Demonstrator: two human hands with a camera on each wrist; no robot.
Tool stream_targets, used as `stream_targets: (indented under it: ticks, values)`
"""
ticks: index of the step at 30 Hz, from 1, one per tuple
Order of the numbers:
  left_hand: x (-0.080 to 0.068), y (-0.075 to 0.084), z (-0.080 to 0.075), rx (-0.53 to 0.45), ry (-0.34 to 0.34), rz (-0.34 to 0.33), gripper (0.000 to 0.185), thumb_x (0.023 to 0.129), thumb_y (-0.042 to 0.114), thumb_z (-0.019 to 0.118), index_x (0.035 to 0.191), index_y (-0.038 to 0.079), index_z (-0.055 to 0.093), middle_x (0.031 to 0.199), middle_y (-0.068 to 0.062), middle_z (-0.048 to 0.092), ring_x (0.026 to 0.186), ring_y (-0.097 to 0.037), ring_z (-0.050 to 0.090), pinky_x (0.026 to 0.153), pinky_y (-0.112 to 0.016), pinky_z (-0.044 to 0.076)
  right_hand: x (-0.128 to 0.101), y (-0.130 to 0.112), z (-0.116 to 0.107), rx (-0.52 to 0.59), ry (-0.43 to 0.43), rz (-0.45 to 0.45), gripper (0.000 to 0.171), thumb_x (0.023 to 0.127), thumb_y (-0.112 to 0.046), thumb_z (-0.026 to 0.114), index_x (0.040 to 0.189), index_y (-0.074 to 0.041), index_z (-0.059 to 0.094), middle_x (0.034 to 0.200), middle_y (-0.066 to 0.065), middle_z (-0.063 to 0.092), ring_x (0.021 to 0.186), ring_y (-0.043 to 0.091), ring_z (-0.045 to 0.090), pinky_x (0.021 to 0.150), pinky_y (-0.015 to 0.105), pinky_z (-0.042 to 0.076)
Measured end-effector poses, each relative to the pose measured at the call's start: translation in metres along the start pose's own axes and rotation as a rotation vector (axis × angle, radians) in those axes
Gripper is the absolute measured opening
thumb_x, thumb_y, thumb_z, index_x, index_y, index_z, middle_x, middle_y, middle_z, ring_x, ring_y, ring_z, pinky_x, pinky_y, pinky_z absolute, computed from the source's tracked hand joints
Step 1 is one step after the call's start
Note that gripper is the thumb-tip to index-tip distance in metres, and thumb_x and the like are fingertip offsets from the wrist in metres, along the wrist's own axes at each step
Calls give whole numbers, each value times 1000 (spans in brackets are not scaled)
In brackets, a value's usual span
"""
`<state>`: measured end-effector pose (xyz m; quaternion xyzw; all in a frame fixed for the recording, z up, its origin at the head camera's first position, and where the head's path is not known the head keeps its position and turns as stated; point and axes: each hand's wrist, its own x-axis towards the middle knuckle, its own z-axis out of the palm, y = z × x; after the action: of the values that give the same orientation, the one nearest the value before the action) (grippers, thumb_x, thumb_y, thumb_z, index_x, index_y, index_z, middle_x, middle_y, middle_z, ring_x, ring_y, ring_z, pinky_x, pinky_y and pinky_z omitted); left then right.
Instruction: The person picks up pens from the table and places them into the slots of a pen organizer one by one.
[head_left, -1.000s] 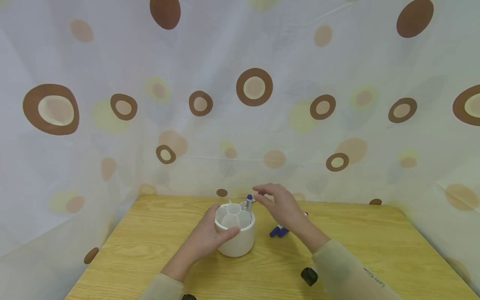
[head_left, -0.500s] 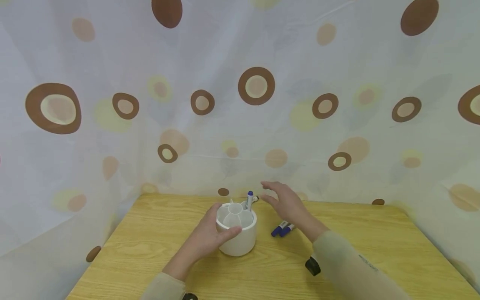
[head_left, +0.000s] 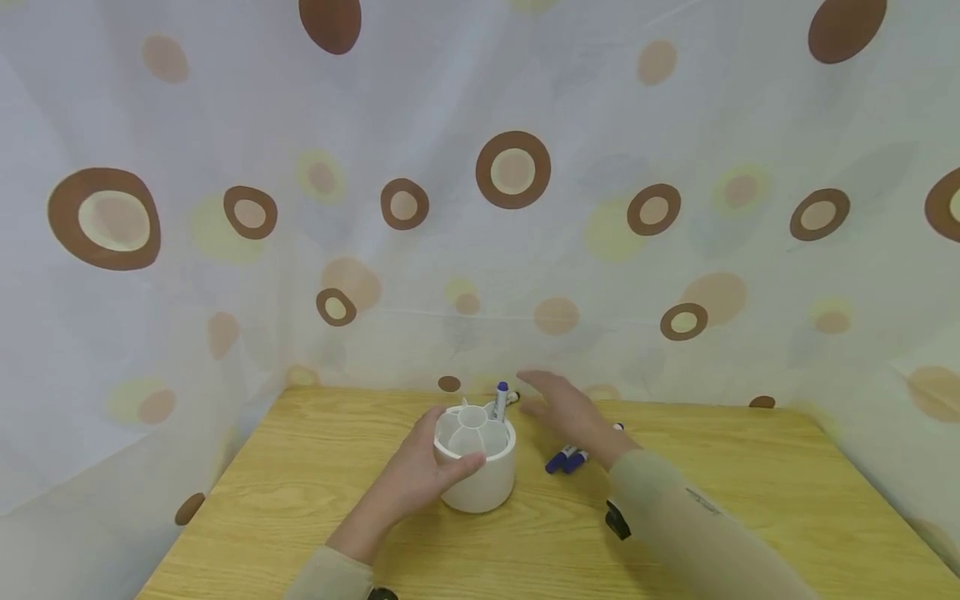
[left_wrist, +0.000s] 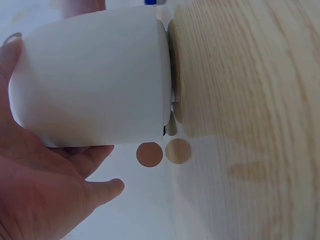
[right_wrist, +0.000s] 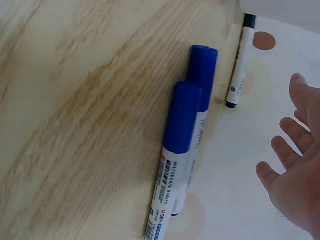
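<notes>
Gripping white divided holder (head_left: 476,467) with left hand (head_left: 420,477), one blue-capped marker (head_left: 500,400) inside, two markers (head_left: 567,457) on table (head_left: 300,483), right hand (head_left: 570,411) spread, empty.

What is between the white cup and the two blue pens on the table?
Only bare table lies between the cup and the pens; the right hand hovers above it. The head view shows this.

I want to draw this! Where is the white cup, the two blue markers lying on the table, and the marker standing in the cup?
white cup (head_left: 480,483), head view, on its front wall.
two blue markers (right_wrist: 182,130), right wrist view, on the nearer marker's blue cap.
marker in the cup (head_left: 501,392), head view, on its blue cap.
</notes>
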<state>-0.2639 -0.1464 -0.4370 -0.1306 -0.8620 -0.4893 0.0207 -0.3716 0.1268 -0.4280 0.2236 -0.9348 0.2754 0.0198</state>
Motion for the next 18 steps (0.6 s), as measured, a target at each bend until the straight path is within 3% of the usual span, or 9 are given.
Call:
stream_targets:
  ticks: [13,18]
  values:
    - [-2,2,-1,7,1,-4,100,96,50,85,166,-1,35,155,-21,54,140,-40,57,118,-65,45,13,14,19,-28,-58,-84,56,110,-16,70,159,5,52,159,27,55,150,49,48,126,62,35]
    - [-2,1,0,2,-1,-5,100,96,51,86,166,0,35,155,-21,55,140,-40,57,118,-66,45,32,57,44,-40,-25,-193,54,111,-31,70,153,1,59,149,24,64,139,46,58,119,62,45]
